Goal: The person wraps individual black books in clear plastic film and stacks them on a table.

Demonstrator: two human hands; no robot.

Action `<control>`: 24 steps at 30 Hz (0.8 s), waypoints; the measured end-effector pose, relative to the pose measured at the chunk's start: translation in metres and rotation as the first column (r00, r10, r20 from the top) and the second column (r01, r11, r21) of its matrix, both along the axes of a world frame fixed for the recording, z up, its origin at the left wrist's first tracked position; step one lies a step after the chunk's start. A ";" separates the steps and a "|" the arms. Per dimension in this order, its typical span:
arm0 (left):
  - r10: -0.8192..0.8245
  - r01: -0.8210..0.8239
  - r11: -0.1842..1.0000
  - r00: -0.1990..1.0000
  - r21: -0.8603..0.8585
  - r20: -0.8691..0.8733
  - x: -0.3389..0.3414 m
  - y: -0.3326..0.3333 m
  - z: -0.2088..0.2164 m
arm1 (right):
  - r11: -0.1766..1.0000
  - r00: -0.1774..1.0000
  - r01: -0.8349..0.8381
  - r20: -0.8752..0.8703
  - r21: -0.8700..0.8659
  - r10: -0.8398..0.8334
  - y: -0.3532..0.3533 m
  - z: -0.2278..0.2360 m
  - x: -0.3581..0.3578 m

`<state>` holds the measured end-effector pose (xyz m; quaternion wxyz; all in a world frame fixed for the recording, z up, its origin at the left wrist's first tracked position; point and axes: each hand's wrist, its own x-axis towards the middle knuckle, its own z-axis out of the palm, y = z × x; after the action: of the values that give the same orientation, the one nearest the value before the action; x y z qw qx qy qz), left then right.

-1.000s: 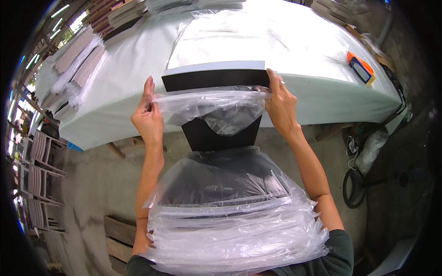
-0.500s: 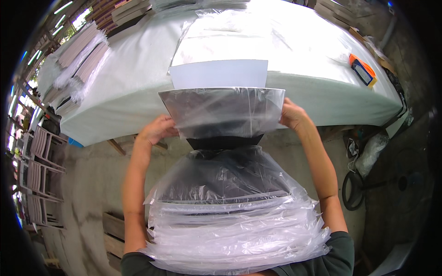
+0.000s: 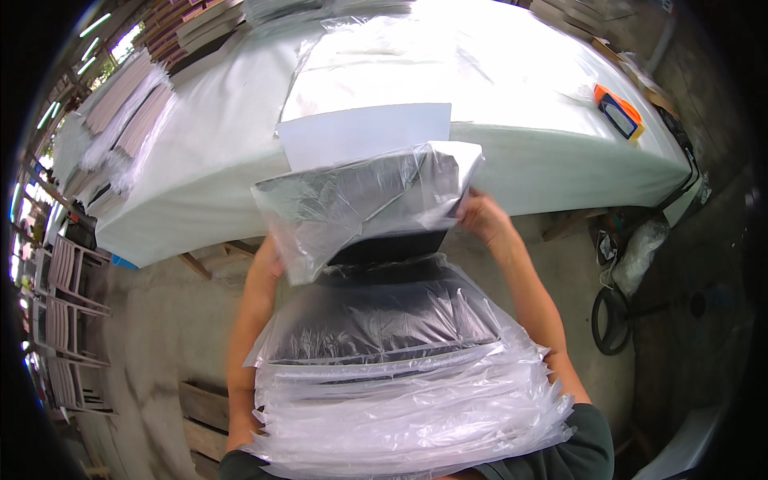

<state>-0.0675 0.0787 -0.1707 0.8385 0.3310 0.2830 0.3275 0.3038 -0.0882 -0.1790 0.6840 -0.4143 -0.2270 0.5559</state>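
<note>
A dark flat panel (image 3: 387,247) stands tilted in front of me, its upper part inside a clear plastic bag (image 3: 368,192). At the bag's right edge is my right hand (image 3: 482,218), its fingers closed on the film. My left hand (image 3: 274,254) is at the bag's lower left; the film covers its fingers, so their grip is hidden. Between my forearms, close to my body, lies a thick stack of clear plastic bags (image 3: 408,408), with a dark sheet (image 3: 376,316) showing through the film on top.
Beyond the panel, a pale sheet (image 3: 364,136) leans at the edge of a covered table (image 3: 192,180). An orange and blue object (image 3: 618,114) lies at its right. Stacks of wrapped sheets (image 3: 132,120) sit at the left. Chairs (image 3: 76,276) and a wooden pallet (image 3: 204,408) stand lower left.
The bag has tilted, its left side dropping and its upper right corner folding forward. My left hand has moved down behind the film. The whole view has shifted slightly.
</note>
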 end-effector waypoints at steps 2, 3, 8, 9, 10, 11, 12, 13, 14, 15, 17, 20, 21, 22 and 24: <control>-0.025 0.034 0.996 0.994 0.081 -0.111 -0.021 0.004 -0.044 | 0.978 1.000 0.009 0.022 -0.209 -0.005 -0.002 -0.020 -0.022; -0.108 0.162 0.950 0.972 0.267 -0.207 -0.027 0.008 -0.062 | 0.979 1.000 0.005 0.023 -0.205 -0.001 -0.002 -0.028 -0.027; -0.134 0.232 0.950 0.908 0.209 -0.396 -0.018 -0.008 -0.082 | 0.943 0.970 0.137 0.235 -0.302 -0.066 -0.018 -0.062 -0.040; -0.171 0.318 0.928 0.825 0.193 -0.539 -0.016 -0.011 -0.081 | 0.936 0.973 0.120 0.229 -0.331 -0.044 -0.021 -0.074 -0.040; -0.170 0.319 0.927 0.826 0.196 -0.538 -0.017 -0.011 -0.090 | 0.937 0.972 0.122 0.230 -0.328 -0.046 -0.025 -0.089 -0.039; -0.119 0.395 0.893 0.670 0.217 -0.733 -0.015 -0.010 -0.103 | 0.953 0.981 0.056 0.196 -0.299 0.004 -0.032 -0.103 -0.037; -0.041 0.468 0.857 0.476 0.214 -0.878 -0.017 -0.009 -0.118 | 0.963 0.985 -0.015 0.162 -0.268 0.060 -0.036 -0.111 -0.033; -0.039 0.468 0.857 0.477 0.216 -0.878 -0.020 -0.010 -0.130 | 0.964 0.985 -0.014 0.163 -0.266 0.060 -0.039 -0.111 -0.028; -0.083 0.446 0.862 0.595 0.242 -0.800 -0.023 -0.011 -0.143 | 0.957 0.946 0.022 0.316 -0.289 0.074 -0.043 -0.110 -0.021; -0.122 0.418 0.869 0.697 0.263 -0.706 -0.030 -0.010 -0.156 | 0.950 0.884 0.058 0.458 -0.307 0.094 -0.045 -0.109 -0.017; -0.172 0.346 0.887 0.862 0.306 -0.477 -0.047 -0.006 -0.171 | 0.943 0.693 0.126 0.707 -0.308 0.138 -0.039 -0.100 -0.008; 0.368 0.037 0.655 0.857 0.755 -0.362 -0.073 -0.001 -0.155 | 0.938 0.617 0.196 0.780 -0.285 0.107 -0.021 -0.015 -0.012; 0.398 0.082 0.698 0.781 0.711 -0.481 -0.056 0.002 -0.096 | 0.966 0.680 0.191 0.733 -0.172 -0.004 -0.026 0.030 0.006; 0.451 -0.080 0.710 0.814 0.700 -0.365 -0.014 -0.011 -0.017 | 0.981 0.648 0.176 0.740 0.081 -0.177 -0.036 0.075 0.022; 0.450 -0.183 0.526 0.888 0.831 -0.089 -0.011 -0.009 0.081 | 0.914 0.471 0.188 0.784 0.360 -0.405 -0.007 0.143 0.015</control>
<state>-0.0790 0.0697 -0.0896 0.4704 0.6593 0.2809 0.5149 0.3190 -0.0954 -0.0358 0.6151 -0.5842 -0.5141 0.1272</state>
